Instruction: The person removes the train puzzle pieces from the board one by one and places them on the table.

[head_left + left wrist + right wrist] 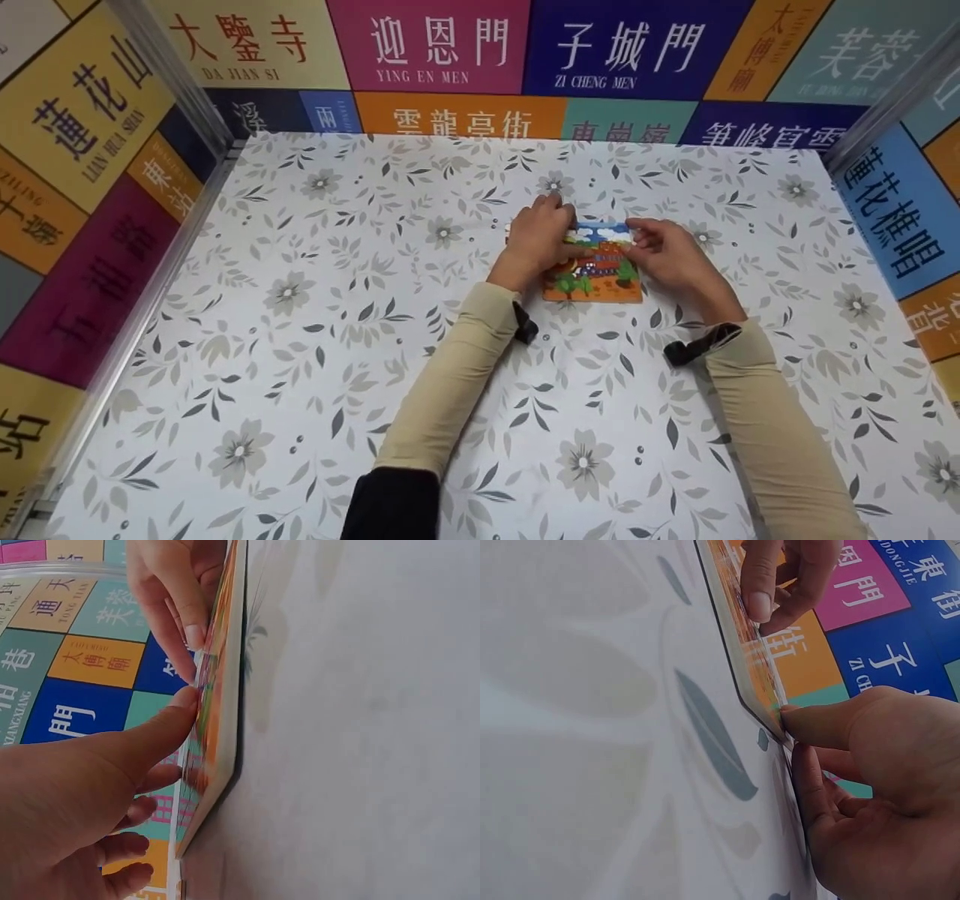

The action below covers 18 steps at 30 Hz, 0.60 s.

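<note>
A flat picture board (592,283), which looks like a jigsaw puzzle, lies on the patterned cloth. It shows white clouds, a red shape and green plants over orange ground. My left hand (536,236) covers its left part; the thumb touches the picture and the other fingers lie toward its far side. In the left wrist view, the left hand (82,787) has those fingers loosely bent. At the board's right edge, my right hand (671,255) holds the corner area between thumb and forefinger. In the right wrist view, the right hand (885,765) bends its other fingers beneath.
A white cloth (300,360) with grey flowers and leaves covers the table. Coloured panels (450,52) with Chinese lettering stand along the back and both sides. Each wrist wears a black strap, such as the right strap (697,346).
</note>
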Available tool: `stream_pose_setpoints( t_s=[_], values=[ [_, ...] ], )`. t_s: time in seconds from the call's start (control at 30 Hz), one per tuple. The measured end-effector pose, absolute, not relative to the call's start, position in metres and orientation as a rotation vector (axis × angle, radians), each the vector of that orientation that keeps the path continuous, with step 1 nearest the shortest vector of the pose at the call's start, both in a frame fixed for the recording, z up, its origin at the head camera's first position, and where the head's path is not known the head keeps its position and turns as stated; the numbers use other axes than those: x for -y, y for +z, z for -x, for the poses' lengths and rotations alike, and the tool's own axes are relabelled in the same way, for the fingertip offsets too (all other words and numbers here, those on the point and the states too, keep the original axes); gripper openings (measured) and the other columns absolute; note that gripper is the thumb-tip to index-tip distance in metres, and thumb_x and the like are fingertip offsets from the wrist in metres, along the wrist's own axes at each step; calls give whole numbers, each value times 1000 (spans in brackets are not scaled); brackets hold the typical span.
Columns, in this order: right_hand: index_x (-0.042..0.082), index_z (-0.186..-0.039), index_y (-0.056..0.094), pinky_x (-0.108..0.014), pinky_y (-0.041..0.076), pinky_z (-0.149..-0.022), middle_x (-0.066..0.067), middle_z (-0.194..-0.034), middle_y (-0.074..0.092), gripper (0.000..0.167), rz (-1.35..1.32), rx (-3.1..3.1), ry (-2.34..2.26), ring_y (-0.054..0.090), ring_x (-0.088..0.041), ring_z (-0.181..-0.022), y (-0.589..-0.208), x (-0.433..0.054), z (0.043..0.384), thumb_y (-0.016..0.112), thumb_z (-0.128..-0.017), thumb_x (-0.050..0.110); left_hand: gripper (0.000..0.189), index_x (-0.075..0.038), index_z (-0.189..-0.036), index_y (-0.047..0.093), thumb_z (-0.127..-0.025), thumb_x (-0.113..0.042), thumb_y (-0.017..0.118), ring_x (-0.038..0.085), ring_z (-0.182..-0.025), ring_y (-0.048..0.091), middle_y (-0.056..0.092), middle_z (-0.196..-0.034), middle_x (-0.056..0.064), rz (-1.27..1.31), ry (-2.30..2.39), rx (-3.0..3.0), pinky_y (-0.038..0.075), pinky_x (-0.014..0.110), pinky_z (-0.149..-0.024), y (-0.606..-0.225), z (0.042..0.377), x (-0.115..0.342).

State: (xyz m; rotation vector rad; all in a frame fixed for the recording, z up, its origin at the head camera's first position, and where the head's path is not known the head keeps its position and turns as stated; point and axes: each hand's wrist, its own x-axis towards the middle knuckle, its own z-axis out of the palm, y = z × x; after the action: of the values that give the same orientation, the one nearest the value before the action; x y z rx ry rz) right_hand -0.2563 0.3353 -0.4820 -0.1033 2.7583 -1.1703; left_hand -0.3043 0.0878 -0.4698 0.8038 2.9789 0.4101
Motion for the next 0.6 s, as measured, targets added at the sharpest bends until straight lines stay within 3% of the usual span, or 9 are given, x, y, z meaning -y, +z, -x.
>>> stream_pose_setpoints(
  t_s=[0.23, 0.6],
  values=[
    [2, -158, 54, -7, 47, -83, -21, -122, 66, 55, 172, -2800, -1162, 63, -11, -100, -480, -337, 258, 69, -107, 17, 47, -15, -120, 72, -98, -56, 76, 20, -108, 68, 67, -119, 3, -816, 510, -2885, 59, 39, -94, -466, 307, -91],
    [4, -158, 54, -8, 49, -84, -18, -120, 65, 55, 165, -2791, -1174, 63, -10, -99, -486, -337, 259, 69, -107, 19, 53, -15, -133, 63, -99, -53, 76, 18, -106, 64, 63, -128, 3, -713, 610, -2750, 58, 38, -98, -468, 310, -86]
  ],
)
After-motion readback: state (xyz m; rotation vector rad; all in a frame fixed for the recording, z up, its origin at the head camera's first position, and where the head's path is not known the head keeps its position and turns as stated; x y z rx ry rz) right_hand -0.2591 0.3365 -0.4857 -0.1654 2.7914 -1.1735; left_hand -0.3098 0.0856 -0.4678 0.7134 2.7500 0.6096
